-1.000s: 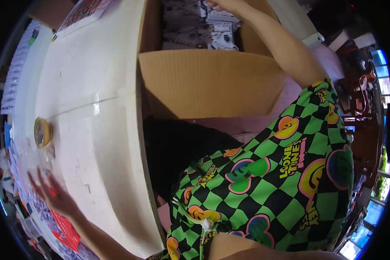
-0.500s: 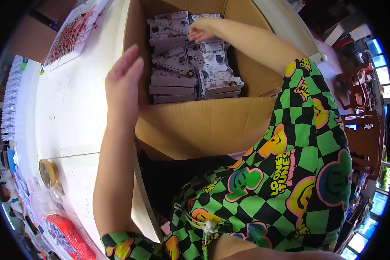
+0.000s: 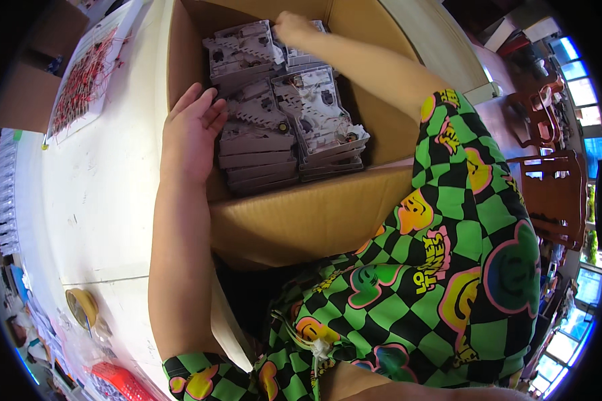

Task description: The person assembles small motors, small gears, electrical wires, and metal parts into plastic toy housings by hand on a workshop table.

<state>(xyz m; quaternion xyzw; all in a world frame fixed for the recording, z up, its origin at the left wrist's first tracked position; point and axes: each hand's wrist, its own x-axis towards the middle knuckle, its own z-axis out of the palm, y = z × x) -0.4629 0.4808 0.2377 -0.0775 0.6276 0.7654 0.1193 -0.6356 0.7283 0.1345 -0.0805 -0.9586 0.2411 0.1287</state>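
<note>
Inside a large open cardboard box point(image 3: 308, 217), white-grey plastic housings point(image 3: 314, 110) with small parts and wires on top are piled in side-by-side stacks. My right hand point(image 3: 295, 31) reaches to the far part of the box, against the far right stack point(image 3: 306, 55). Its fingers curl down between that stack and the far left stack point(image 3: 244, 50); their tips are hidden, so what they hold cannot be made out. At the box's left side my left hand point(image 3: 192, 134) is empty, its fingers apart, beside the near left stack point(image 3: 255, 130).
Left of the box, a white table point(image 3: 107, 220) carries a tray of red wires point(image 3: 90, 77), a tape roll point(image 3: 81, 307) and a red plastic basket point(image 3: 122, 382). White parts point(image 3: 7, 194) line its far left side. Wooden chairs point(image 3: 552, 197) stand at the right.
My right hand has gone farther into the box, its fingers now curled down at the far stacks. My left hand has lowered toward the box's left side. The view has shifted slightly.
</note>
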